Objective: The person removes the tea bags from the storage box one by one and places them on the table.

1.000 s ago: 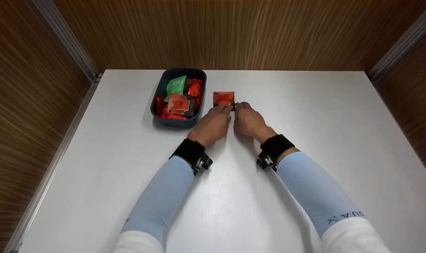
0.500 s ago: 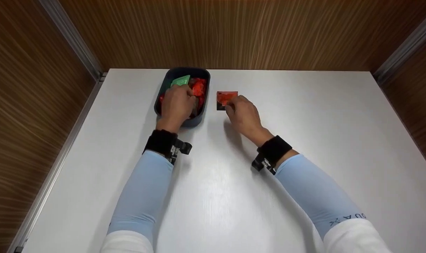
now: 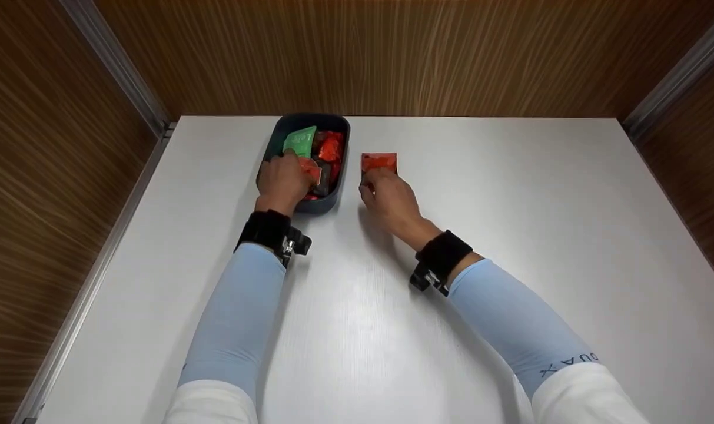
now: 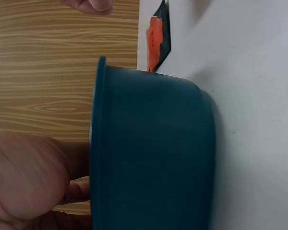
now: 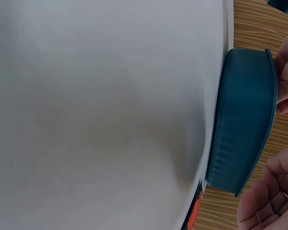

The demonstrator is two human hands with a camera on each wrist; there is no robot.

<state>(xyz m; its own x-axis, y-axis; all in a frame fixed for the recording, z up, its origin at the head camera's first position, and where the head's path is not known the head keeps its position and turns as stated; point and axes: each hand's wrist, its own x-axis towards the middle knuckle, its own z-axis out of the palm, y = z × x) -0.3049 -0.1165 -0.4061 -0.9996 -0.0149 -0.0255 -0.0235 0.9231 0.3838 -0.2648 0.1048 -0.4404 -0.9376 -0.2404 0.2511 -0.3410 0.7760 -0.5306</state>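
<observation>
A dark blue-green oblong container (image 3: 266,154) stands at the back left of the white table, filled with small packets. My left hand (image 3: 281,181) reaches over its near left side, its fingers around a red packet (image 3: 311,169) among the others; its fingertips are hidden behind the wall in the left wrist view. A single red and black packet (image 3: 379,161) lies flat on the table to the container's right. My right hand (image 3: 390,199) hovers over that packet's near part, fingers loosely curled and holding nothing, as the right wrist view shows.
Inside the container lie a green packet (image 3: 299,141) and red wrapped ones (image 3: 331,147). The white table (image 3: 510,224) ends at a wood-grain panel (image 3: 392,59) behind, with more wood-grain panels at both sides.
My left hand has gone from beside the flat packet leftward into the container, then shifted slightly left and nearer. The right hand has moved a little left over the flat packet.
</observation>
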